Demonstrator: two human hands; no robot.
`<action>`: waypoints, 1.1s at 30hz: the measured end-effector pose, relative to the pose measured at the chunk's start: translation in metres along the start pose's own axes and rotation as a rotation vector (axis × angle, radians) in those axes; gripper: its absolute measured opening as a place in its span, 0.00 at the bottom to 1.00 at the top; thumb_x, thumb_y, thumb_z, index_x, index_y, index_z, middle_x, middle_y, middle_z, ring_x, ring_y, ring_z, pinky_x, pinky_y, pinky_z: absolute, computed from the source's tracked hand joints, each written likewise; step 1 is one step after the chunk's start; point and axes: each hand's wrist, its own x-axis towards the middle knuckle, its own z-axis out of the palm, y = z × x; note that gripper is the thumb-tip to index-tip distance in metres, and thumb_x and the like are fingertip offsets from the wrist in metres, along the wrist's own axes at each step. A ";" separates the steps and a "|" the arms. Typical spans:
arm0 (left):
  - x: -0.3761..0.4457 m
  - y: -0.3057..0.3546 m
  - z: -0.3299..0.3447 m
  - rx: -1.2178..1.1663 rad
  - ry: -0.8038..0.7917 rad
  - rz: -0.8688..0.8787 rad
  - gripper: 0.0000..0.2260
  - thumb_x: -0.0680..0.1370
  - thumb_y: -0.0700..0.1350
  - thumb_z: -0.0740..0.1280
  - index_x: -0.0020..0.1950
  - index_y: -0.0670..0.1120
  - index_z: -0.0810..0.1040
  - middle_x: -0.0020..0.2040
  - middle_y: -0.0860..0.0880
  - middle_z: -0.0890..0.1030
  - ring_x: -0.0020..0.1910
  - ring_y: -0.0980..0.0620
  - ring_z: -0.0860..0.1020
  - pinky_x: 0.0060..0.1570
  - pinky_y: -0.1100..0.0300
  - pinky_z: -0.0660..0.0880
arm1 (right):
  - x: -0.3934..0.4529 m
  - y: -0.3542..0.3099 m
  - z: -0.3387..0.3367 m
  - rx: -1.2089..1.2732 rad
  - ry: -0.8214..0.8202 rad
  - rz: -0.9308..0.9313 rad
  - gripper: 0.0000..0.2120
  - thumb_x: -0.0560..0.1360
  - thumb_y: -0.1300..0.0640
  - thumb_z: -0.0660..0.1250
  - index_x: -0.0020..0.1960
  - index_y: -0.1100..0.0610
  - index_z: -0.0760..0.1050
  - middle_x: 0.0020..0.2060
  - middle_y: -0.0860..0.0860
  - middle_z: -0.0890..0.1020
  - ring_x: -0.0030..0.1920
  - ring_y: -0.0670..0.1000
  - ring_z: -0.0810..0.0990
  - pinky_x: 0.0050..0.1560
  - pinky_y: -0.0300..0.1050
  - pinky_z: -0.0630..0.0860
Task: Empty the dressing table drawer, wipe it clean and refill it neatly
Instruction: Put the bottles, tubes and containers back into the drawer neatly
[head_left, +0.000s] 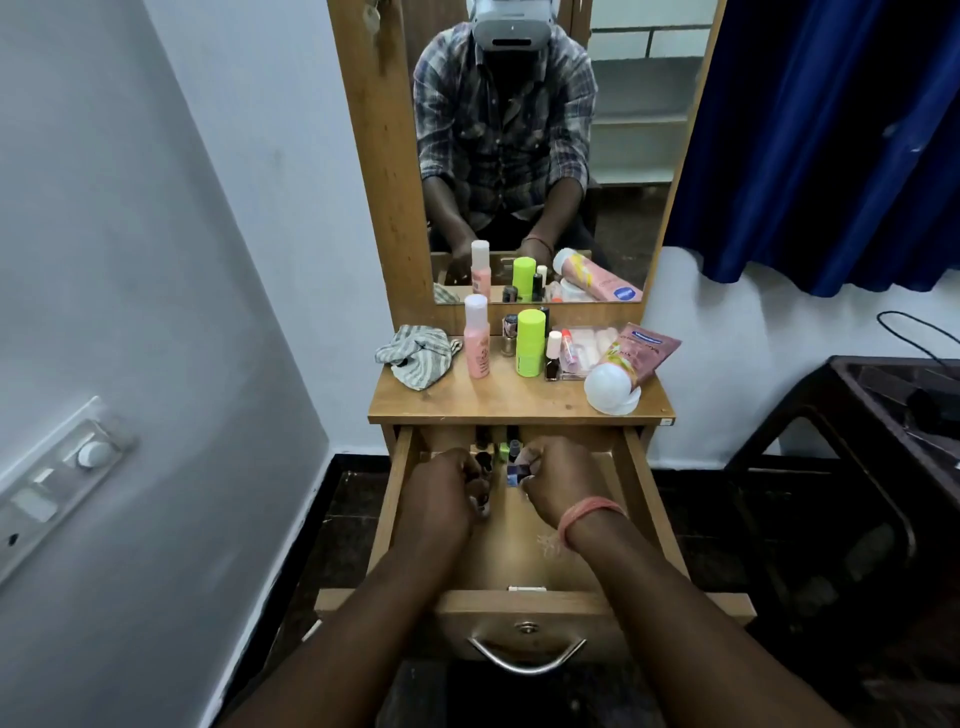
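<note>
The wooden drawer (644, 499) of the dressing table is pulled out, and both my hands are inside it. My left hand (441, 493) grips small dark bottles (480, 491) at the drawer's middle. My right hand (558, 480) pinches a small purple-blue bottle (517, 472). Several small nail polish bottles (501, 449) stand at the back of the drawer, partly hidden under the tabletop. On the tabletop (519, 400) lie a striped cloth (418, 356), a pink bottle (477, 338), a lime green bottle (530, 343), small bottles and a pink tube (631, 364).
A mirror (519, 156) rises behind the tabletop. The white wall with a switch panel (62, 478) is to the left. A blue curtain (831, 130) and a dark side table (883, 415) are to the right. The drawer's metal handle (527, 657) faces me.
</note>
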 end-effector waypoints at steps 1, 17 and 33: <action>0.001 0.000 0.001 0.007 -0.021 -0.004 0.10 0.77 0.34 0.68 0.51 0.48 0.83 0.44 0.54 0.85 0.41 0.61 0.80 0.32 0.73 0.67 | 0.001 0.001 0.003 -0.022 -0.015 -0.026 0.11 0.70 0.67 0.70 0.43 0.52 0.82 0.42 0.49 0.84 0.46 0.50 0.82 0.49 0.41 0.78; 0.008 0.007 0.002 0.110 -0.032 0.066 0.16 0.77 0.33 0.68 0.61 0.49 0.82 0.56 0.48 0.85 0.55 0.50 0.82 0.51 0.59 0.79 | 0.001 0.002 0.018 -0.110 0.019 -0.092 0.09 0.75 0.65 0.68 0.52 0.55 0.82 0.46 0.53 0.84 0.49 0.52 0.81 0.51 0.43 0.79; 0.006 0.012 -0.008 0.078 0.023 0.092 0.13 0.76 0.35 0.68 0.59 0.48 0.80 0.52 0.50 0.85 0.46 0.54 0.81 0.44 0.60 0.76 | -0.006 0.003 0.009 -0.015 0.103 -0.117 0.10 0.74 0.65 0.70 0.51 0.52 0.78 0.47 0.49 0.81 0.49 0.47 0.80 0.48 0.39 0.78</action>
